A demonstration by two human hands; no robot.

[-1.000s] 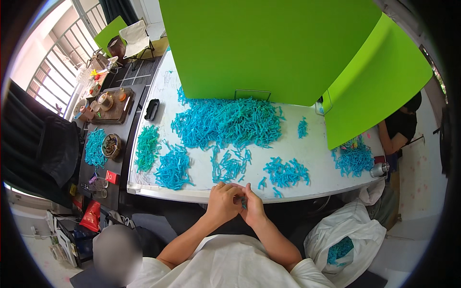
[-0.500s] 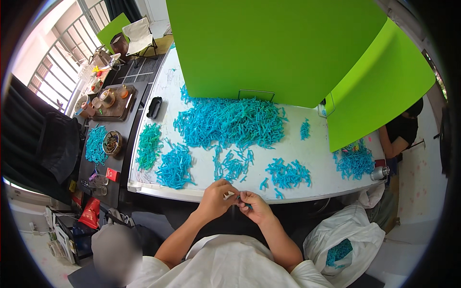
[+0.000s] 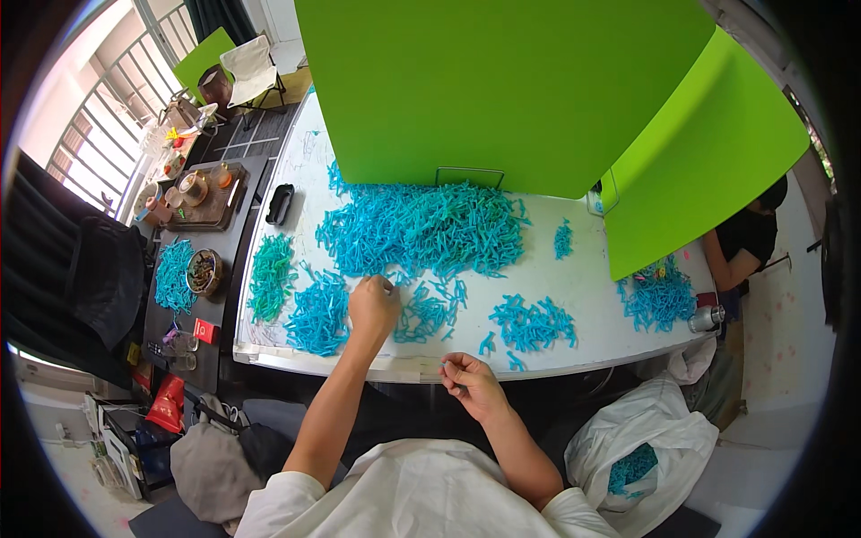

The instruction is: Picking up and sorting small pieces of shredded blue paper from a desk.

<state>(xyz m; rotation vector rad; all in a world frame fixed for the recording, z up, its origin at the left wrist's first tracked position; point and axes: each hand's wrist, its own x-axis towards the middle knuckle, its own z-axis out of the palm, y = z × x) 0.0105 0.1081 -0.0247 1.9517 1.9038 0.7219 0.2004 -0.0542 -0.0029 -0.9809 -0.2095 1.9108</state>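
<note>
My left hand [image 3: 375, 307] reaches over the white table [image 3: 466, 359], its fingers curled together at the front of a large heap of small turquoise stick-like pieces [image 3: 421, 229]. Whatever those fingertips hold, if anything, is hidden. A loose patch of such pieces [image 3: 426, 311] lies just right of this hand, and a blue pile [image 3: 318, 314] lies to its left. My right hand [image 3: 473, 387] hovers at the table's front edge, thumb and fingers pinched together. What it pinches is too small to make out. Beyond it lies another scattered blue group [image 3: 534, 323].
Green panels [image 3: 511, 99] stand upright behind the heap. A greener pile [image 3: 271, 278] and a black tray [image 3: 280, 204] lie at the left. A side table bears a bowl [image 3: 204, 272]. At the right are a metal can [image 3: 707, 318], another person [image 3: 749, 238] and a white sack [image 3: 641, 439].
My left hand has left my right hand and moved forward and left over the table to the pieces. My right hand stays near the front edge, still pinched.
</note>
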